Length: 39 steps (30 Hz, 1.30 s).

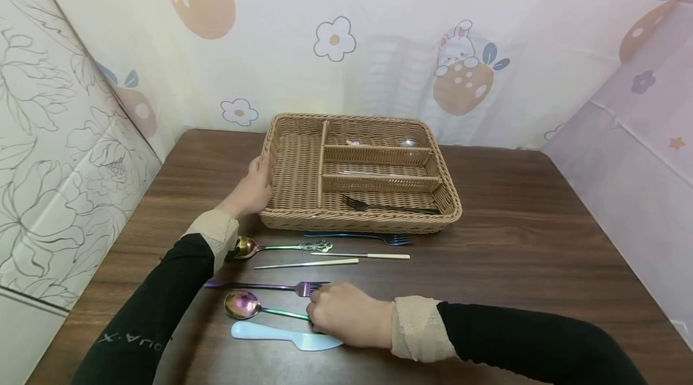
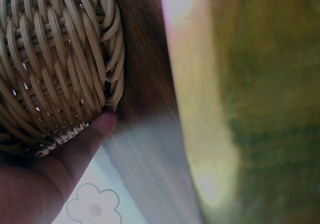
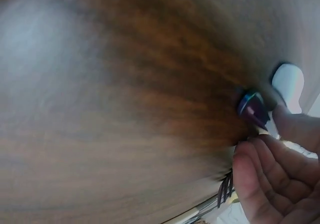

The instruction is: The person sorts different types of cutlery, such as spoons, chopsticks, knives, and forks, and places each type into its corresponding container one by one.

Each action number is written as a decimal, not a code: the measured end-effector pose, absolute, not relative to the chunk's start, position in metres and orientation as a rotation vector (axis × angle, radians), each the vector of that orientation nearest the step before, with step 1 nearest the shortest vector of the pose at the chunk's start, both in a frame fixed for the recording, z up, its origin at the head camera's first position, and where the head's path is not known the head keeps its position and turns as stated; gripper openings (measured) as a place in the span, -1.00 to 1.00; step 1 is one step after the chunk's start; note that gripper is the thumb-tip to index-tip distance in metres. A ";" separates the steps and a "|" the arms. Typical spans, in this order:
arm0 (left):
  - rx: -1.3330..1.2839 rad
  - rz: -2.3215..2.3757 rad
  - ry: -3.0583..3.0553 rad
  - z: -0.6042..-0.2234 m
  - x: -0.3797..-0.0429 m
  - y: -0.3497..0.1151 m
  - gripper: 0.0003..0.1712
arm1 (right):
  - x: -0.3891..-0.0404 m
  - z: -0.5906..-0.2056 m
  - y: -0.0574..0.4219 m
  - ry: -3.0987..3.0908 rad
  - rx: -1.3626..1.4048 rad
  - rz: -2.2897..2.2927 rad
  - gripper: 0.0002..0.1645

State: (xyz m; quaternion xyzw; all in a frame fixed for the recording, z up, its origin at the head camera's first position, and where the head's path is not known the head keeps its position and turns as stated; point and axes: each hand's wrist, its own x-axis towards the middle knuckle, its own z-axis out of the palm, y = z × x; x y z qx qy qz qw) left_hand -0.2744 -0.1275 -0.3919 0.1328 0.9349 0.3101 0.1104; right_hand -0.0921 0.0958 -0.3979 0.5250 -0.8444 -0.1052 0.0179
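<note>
At least 7 loose pieces of tableware lay in front of the wicker basket [image 1: 352,224]. Farthest from the basket was a pale blue knife [image 1: 271,332]. Just nearer to it lay an iridescent spoon [image 1: 242,305], whose handle ran into the right hand [image 1: 349,316]. That hand's fingers were curled around the handle, thumb opposite. The spoon looked light, stiff and unlikely to break, but slick and thin; mid-handle seemed the best hold, and the round bowl would probably roll the handle if pinched loosely.

Closer still to the basket were a purple fork [image 1: 305,289], 2 chopsticks [image 1: 341,261], a second spoon [image 1: 248,247] and, just beside its front wall, a blue fork [image 1: 397,240].

The left hand [image 1: 254,186] touched the basket's left side, 1 finger straight along the outer wall; I could not tell whether the others were clamped on the rim. The basket looked light and slightly springy, best held by that thick braided rim. In its front right compartment lay a black fork [image 1: 357,204]; behind the basket hung a printed curtain [image 1: 390,84].
</note>
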 end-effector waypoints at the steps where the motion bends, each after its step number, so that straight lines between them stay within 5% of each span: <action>1: 0.386 0.911 2.744 -0.392 -0.274 -0.128 -0.21 | -0.091 -0.398 0.095 -2.619 1.625 -0.334 -0.85; 39: 0.400 0.891 2.756 -0.393 -0.277 -0.128 -0.20 | -0.102 -0.382 0.101 -3.154 1.377 0.123 -0.82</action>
